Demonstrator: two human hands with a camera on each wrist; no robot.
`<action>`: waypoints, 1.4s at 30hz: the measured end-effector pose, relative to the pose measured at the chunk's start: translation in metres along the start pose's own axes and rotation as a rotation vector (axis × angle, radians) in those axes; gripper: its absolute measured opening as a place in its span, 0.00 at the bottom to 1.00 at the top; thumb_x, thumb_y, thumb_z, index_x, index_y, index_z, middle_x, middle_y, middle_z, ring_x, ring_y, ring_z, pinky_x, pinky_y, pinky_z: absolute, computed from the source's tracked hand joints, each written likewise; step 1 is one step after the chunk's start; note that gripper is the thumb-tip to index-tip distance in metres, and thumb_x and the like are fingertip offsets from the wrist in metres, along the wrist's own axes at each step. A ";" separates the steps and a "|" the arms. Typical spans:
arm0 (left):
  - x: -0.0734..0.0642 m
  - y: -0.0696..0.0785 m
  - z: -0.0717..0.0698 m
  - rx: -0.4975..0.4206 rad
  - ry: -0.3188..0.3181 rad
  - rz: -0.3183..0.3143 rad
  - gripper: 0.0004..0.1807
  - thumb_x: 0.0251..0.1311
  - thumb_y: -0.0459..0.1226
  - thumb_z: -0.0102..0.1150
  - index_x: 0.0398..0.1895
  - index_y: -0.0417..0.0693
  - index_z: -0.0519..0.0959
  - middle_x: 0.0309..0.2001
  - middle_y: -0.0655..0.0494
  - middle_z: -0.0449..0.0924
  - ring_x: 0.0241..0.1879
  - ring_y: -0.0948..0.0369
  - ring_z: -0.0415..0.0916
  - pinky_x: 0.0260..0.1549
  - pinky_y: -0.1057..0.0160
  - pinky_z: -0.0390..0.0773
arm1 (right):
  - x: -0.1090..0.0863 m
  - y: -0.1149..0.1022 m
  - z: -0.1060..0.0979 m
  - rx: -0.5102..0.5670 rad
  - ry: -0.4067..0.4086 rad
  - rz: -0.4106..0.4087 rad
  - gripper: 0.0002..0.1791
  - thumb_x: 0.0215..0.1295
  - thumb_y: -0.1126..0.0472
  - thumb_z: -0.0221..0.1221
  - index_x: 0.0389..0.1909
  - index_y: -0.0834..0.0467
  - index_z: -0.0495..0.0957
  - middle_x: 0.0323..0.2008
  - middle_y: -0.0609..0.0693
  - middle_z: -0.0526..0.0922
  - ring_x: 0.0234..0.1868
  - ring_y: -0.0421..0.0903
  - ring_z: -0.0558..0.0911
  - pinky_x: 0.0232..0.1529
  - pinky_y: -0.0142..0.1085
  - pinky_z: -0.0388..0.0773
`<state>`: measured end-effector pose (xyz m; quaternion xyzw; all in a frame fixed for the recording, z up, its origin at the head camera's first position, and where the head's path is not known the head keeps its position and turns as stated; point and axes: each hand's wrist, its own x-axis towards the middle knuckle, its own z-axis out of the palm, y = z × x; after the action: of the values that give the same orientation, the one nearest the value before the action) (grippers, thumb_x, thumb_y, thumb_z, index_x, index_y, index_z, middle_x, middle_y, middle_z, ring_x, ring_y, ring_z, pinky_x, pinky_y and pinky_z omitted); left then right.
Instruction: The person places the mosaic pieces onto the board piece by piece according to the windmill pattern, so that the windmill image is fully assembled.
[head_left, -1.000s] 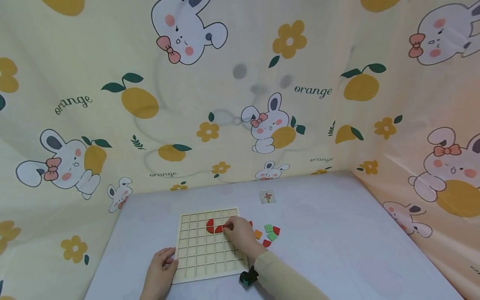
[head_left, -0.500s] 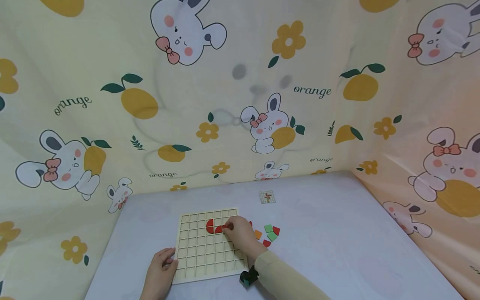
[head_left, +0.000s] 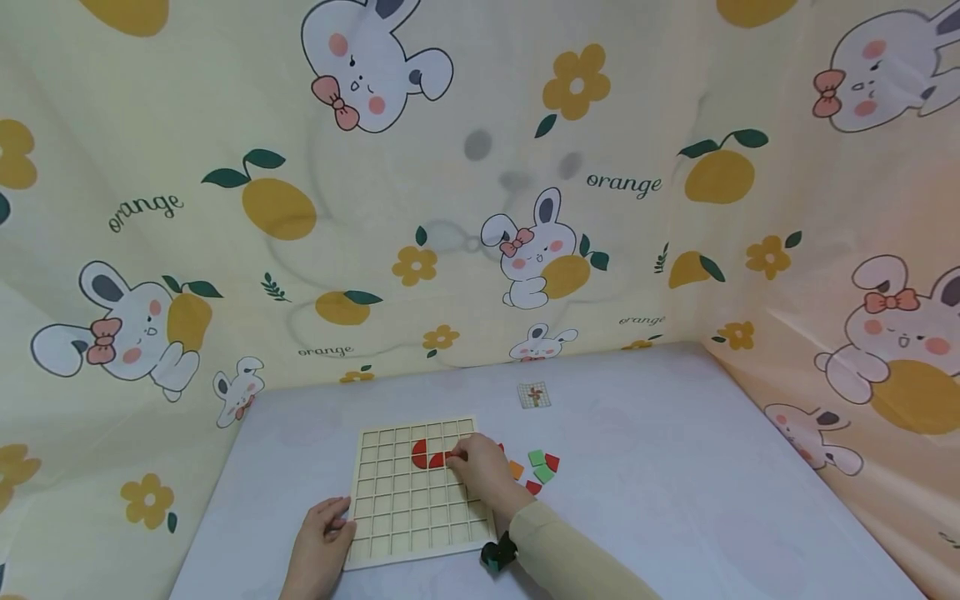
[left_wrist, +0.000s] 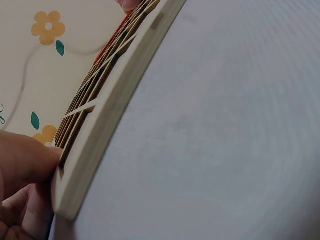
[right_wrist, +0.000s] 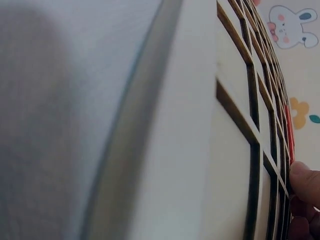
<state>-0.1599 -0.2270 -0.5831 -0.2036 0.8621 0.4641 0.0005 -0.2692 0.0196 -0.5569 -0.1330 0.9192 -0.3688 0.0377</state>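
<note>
A pale wooden grid board (head_left: 402, 517) lies on the table, with red quarter-round tiles (head_left: 419, 454) in cells of its upper middle. My left hand (head_left: 318, 542) holds the board's left edge; in the left wrist view its thumb (left_wrist: 30, 157) lies on the rim and other fingers curl at the side. Over the upper right cells, my right hand (head_left: 483, 471) pinches a small red tile (head_left: 450, 455), largely hidden by the fingertips. The right wrist view shows that hand's fingertips (right_wrist: 302, 180) low at the grid, beside a strip of red (right_wrist: 290, 130).
Loose tiles lie right of the board: green (head_left: 536, 457), orange (head_left: 516, 470) and red (head_left: 534, 487), some partly behind the right hand. A small card (head_left: 534, 395) with a gridded picture lies farther back. A printed curtain (head_left: 360, 250) hangs behind the table (head_left: 675, 483).
</note>
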 end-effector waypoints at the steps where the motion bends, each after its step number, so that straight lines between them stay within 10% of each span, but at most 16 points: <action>1: 0.000 -0.001 0.000 0.003 -0.002 0.001 0.25 0.64 0.29 0.55 0.64 0.32 0.67 0.64 0.43 0.58 0.52 0.53 0.64 0.49 0.54 0.76 | 0.000 0.000 0.000 -0.002 -0.001 -0.001 0.06 0.62 0.57 0.65 0.26 0.51 0.84 0.25 0.38 0.76 0.29 0.39 0.72 0.29 0.32 0.73; 17: -0.001 -0.002 0.004 0.013 -0.013 0.018 0.25 0.64 0.30 0.55 0.64 0.33 0.67 0.64 0.43 0.59 0.52 0.54 0.65 0.49 0.55 0.77 | -0.004 0.014 -0.003 0.073 -0.010 0.002 0.08 0.62 0.56 0.65 0.39 0.54 0.81 0.29 0.40 0.75 0.31 0.40 0.73 0.31 0.33 0.74; 42: -0.003 0.001 -0.001 0.012 -0.011 0.024 0.25 0.64 0.29 0.54 0.65 0.32 0.67 0.64 0.42 0.58 0.52 0.52 0.64 0.49 0.52 0.76 | -0.041 0.087 -0.095 0.144 0.088 0.182 0.15 0.61 0.53 0.66 0.48 0.53 0.81 0.35 0.45 0.78 0.36 0.46 0.74 0.32 0.34 0.77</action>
<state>-0.1572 -0.2268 -0.5811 -0.1906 0.8673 0.4599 0.0007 -0.2645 0.1544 -0.5491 -0.0296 0.8993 -0.4345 0.0403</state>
